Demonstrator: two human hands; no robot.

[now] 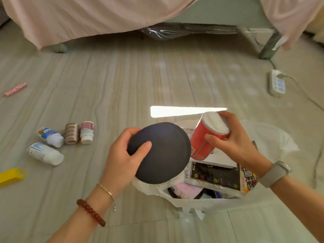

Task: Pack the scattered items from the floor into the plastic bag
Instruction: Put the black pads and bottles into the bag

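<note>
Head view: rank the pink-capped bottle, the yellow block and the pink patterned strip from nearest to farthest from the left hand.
Measured from the left hand:
1. Pink-capped bottle, on the floor just to the hand's left.
2. Yellow block, at the left edge, lower down.
3. Pink patterned strip, far left and farther up the floor.

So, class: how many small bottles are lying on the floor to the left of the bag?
4, clustered together: blue-labelled white bottle, another nearer the camera, brown-patterned bottle, pink-capped bottle. Others may be hidden inside the white plastic bag.
</note>
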